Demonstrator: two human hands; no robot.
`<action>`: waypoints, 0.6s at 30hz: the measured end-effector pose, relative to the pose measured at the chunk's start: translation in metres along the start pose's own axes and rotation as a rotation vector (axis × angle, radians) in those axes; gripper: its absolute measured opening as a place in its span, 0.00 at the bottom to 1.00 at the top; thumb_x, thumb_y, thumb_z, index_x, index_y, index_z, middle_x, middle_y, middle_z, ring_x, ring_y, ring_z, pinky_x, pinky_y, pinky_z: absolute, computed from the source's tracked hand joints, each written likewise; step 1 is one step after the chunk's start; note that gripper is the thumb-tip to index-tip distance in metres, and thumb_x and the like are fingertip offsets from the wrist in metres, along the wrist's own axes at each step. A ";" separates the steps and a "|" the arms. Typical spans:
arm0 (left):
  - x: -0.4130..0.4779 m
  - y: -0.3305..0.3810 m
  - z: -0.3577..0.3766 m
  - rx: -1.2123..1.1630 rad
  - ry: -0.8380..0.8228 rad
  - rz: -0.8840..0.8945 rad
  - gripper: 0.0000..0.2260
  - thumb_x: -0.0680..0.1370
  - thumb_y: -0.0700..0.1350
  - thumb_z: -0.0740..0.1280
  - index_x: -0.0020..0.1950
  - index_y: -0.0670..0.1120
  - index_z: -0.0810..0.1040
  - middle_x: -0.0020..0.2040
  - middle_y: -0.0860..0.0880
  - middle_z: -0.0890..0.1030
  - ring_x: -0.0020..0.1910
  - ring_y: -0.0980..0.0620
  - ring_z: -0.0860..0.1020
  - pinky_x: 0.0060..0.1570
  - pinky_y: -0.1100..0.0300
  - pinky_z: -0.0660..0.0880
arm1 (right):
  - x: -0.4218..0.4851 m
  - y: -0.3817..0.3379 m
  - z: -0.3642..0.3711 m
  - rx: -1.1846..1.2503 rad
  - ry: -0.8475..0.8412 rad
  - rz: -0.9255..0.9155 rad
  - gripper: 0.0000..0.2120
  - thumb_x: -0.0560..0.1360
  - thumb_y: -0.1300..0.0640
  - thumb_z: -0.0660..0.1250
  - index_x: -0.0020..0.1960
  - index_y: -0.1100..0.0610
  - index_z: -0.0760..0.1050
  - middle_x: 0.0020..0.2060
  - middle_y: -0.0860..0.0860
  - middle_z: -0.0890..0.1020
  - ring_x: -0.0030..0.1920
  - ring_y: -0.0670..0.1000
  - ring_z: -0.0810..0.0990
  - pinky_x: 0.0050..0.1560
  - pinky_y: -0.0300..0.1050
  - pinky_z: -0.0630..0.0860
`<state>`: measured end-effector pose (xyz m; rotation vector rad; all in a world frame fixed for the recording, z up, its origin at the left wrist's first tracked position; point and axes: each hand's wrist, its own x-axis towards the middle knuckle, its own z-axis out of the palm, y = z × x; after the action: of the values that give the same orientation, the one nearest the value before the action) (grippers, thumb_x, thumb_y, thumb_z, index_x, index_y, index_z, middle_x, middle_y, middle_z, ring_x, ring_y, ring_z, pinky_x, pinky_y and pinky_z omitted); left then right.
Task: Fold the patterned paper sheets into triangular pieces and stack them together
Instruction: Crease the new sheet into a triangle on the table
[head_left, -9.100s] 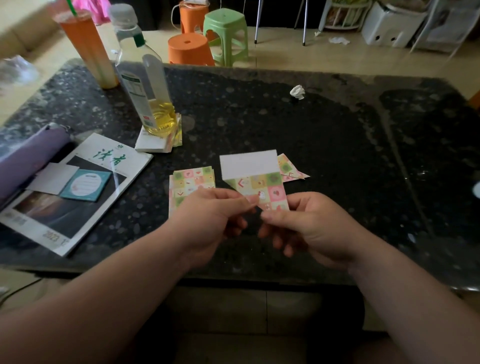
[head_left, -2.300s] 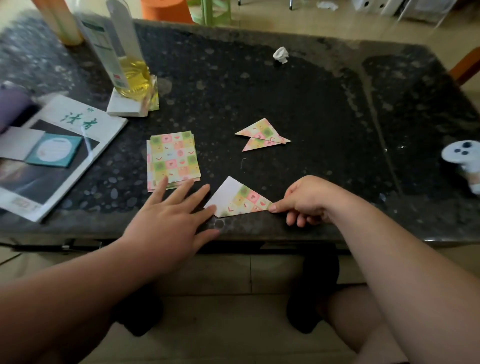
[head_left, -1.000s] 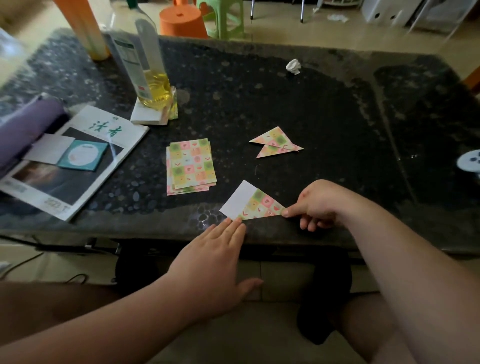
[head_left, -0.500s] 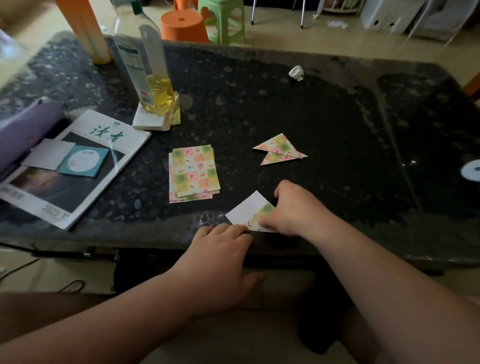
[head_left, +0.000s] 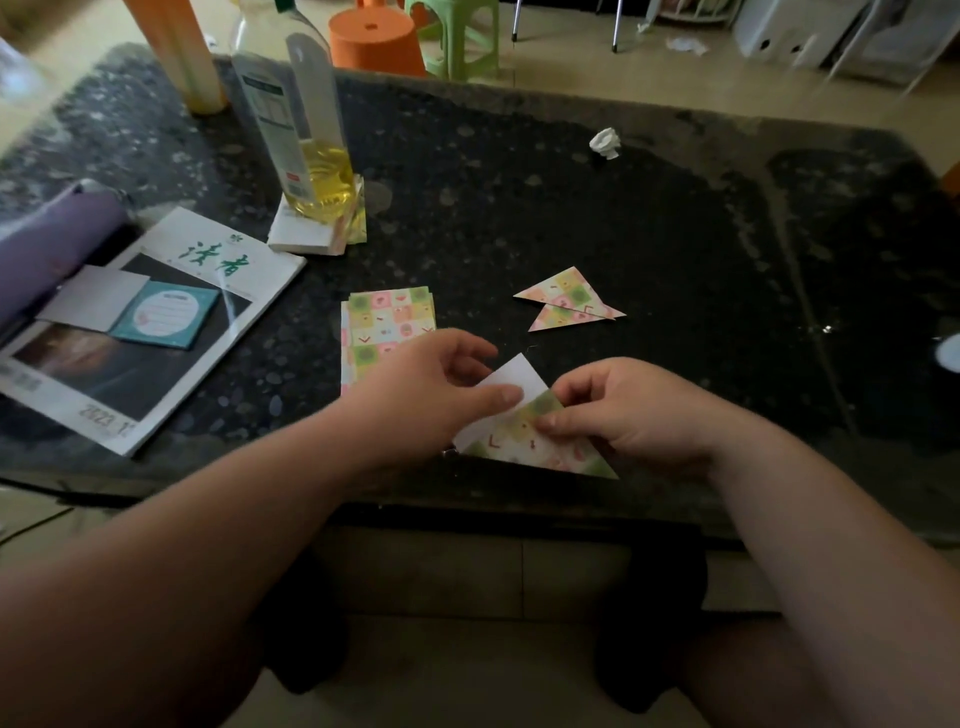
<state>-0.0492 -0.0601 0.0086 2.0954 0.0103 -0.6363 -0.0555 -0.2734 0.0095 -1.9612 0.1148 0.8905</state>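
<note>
Table (head_left: 675, 234): same as b4. L hand (head_left: 441, 395) was down by the table edge half a sec ago. Now it's up & pinches the white flap. R hand (head_left: 623, 415) was pressing flat, now its thumb & fingers pinch the patterned part. Half-folded sheet (head_left: 519, 447) is at the near edge, maybe lifted a bit. So I think the last fold comes next. Pile of sheets (head_left: 387, 322) & 2 done triangles (head_left: 566, 301) didn't move.

Dim foreground, bright background floor, wide-angle edge distortion
</note>
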 end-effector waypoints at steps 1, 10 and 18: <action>0.002 0.002 -0.001 -0.032 -0.049 -0.018 0.15 0.73 0.53 0.77 0.59 0.55 0.82 0.52 0.55 0.85 0.52 0.56 0.84 0.56 0.51 0.82 | -0.003 0.000 -0.001 0.024 -0.026 -0.026 0.03 0.78 0.58 0.73 0.50 0.54 0.85 0.46 0.50 0.89 0.48 0.49 0.88 0.52 0.46 0.82; 0.007 0.001 0.010 -0.395 -0.118 -0.168 0.14 0.70 0.37 0.78 0.54 0.41 0.83 0.47 0.44 0.88 0.48 0.46 0.87 0.54 0.45 0.83 | -0.004 0.007 -0.003 0.148 0.188 -0.104 0.02 0.77 0.59 0.74 0.47 0.58 0.85 0.41 0.53 0.88 0.42 0.49 0.85 0.48 0.48 0.82; 0.012 0.000 0.018 -0.447 -0.142 -0.211 0.14 0.71 0.36 0.77 0.55 0.44 0.83 0.49 0.45 0.87 0.49 0.46 0.86 0.50 0.48 0.82 | -0.003 0.010 -0.005 0.110 0.271 -0.124 0.01 0.76 0.61 0.75 0.47 0.57 0.85 0.40 0.52 0.88 0.41 0.47 0.87 0.38 0.36 0.82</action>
<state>-0.0464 -0.0764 -0.0048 1.6266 0.2718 -0.8246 -0.0590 -0.2837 0.0056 -1.9537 0.1924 0.5249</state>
